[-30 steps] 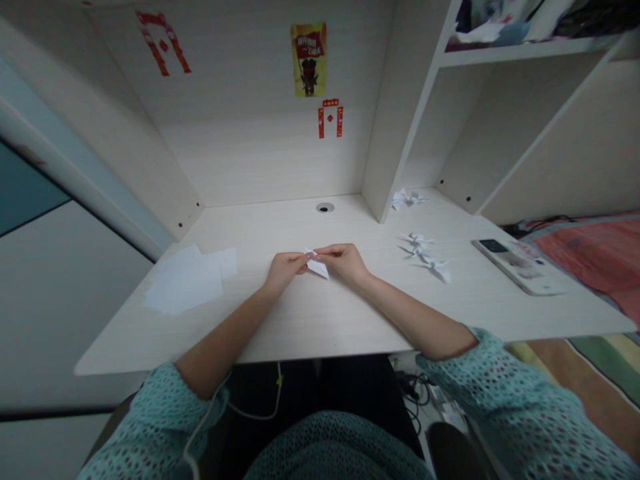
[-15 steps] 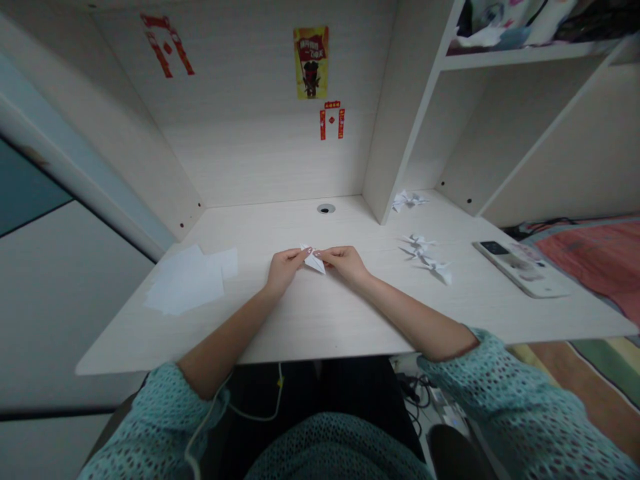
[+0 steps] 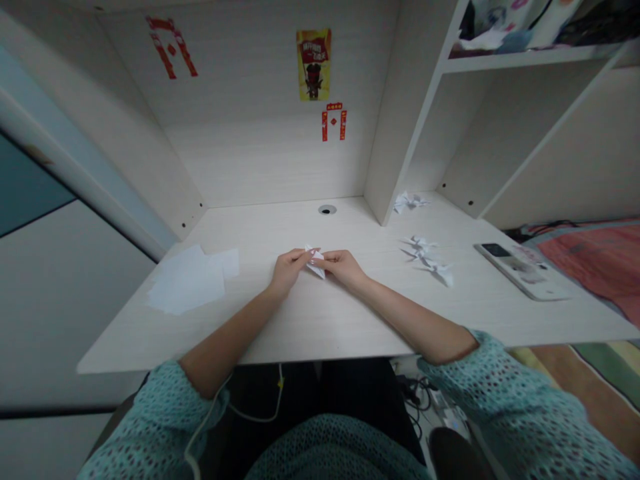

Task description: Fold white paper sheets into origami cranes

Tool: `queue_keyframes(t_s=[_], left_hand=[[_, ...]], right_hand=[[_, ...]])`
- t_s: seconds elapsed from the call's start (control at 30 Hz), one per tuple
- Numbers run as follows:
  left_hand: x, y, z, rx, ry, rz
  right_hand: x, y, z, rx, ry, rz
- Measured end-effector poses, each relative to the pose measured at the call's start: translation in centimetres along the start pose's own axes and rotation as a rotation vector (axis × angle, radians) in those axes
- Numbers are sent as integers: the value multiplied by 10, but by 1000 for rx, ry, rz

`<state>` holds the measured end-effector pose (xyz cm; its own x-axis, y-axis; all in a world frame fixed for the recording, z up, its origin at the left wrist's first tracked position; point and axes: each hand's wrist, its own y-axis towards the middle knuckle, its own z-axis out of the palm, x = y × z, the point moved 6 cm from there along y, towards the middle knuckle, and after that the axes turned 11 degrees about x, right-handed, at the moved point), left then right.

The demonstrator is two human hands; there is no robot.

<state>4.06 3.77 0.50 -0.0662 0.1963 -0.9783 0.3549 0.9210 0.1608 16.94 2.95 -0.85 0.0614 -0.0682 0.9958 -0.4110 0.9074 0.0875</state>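
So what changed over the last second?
The left hand and right hand closed in slightly on the folded paper, hiding more of it; both kept pinching it throughout. Nothing let go. The loose sheets, paper cranes and white remote on the desk stayed put.

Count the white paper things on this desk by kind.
Folded piece pinched between left hand and right hand: 1
Finished paper cranes: 4
Pile of flat sheets, sheet count unclear: 1
Total: 6

Desk (image 3: 320, 320): paper sheets (image 3: 187, 283), folded cranes (image 3: 426, 257), remote (image 3: 520, 270).
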Motion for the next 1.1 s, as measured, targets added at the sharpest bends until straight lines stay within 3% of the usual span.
queue_keyframes(t_s=[0.3, 0.63, 0.8, 1.0, 1.1], left_hand=[[3, 0, 0, -18, -118, -25], [-10, -4, 2, -82, -32, -32], [-4, -3, -4, -79, -39, -124], [4, 1, -3, 2, -76, -102], [8, 4, -15, -34, -119, -103]], right_hand=[[5, -3, -1, -82, -44, 34], [8, -3, 0, -77, -186, -88], [17, -7, 2, -77, -257, -114], [16, -8, 0, -83, -285, -106], [15, -8, -2, -90, -291, -100]])
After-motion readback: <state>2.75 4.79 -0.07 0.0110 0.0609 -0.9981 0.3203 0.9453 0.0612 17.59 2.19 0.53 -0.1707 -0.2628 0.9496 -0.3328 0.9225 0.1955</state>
